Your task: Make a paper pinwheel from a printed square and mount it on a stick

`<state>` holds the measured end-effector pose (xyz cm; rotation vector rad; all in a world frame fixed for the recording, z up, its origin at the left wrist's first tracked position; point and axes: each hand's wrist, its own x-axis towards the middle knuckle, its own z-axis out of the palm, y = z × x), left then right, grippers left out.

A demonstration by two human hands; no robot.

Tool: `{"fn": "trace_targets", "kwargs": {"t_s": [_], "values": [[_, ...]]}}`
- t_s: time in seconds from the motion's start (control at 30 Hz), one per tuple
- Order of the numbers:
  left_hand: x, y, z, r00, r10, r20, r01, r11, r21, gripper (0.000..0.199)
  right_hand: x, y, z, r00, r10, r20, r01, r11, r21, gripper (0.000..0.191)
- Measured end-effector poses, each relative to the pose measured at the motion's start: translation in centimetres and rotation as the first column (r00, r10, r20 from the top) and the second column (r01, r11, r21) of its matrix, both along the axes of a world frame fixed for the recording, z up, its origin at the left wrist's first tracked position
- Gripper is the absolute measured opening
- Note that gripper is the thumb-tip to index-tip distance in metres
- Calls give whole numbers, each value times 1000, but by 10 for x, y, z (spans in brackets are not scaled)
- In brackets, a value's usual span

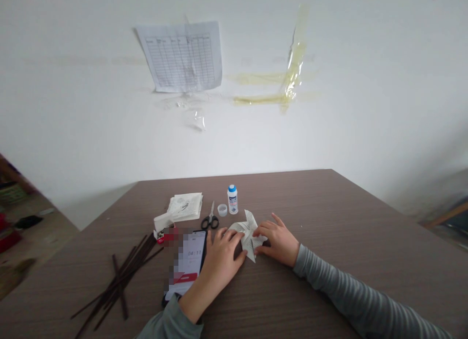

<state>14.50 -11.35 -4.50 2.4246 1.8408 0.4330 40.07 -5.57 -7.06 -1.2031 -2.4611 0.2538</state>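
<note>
The tabletop [321,207] is brown-grey wood-grain laminate with a smooth, low-sheen finish. The folded paper piece [248,236] is thin, matt printed paper, and the paper stack [185,206] appears to be the same. The glue bottle [232,200] has a white plastic body and a blue plastic cap; the small cup [222,210] is translucent plastic. The scissors [209,222] have metal blades and black plastic loops. The phone [188,261] has a glossy screen. The thin dark sticks [120,285] look matt, their material indeterminate. The sleeve [340,280] is striped knit cloth. The wall [329,134] is matt white paint, crossed by glossy, yellowed adhesive tape [294,61].
</note>
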Motion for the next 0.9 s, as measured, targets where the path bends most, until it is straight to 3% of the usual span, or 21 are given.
{"fn": "trace_targets", "kwargs": {"t_s": [0.13,0.33,0.5,0.77,0.9], "values": [[-1,-1,3,1000,-13,-17,13,1000,-4,51,2,1,-1,999,-7,-36,7,1000,-17,24],[0,-2,5,1000,-9,3,9,1000,-23,51,8,1,1,999,-12,-41,10,999,-49,42],[1,-1,7,1000,-13,10,13,1000,-23,51,8,1,2,998,17,-56,-20,998,-55,35],[3,1,6,1000,-18,23,17,1000,21,33,3,3,-12,983,-88,-161,79,995,-62,34],[6,1,7,1000,-5,8,5,1000,11,34,-1,4,-17,971,-142,-194,126,988,-94,32]]}}
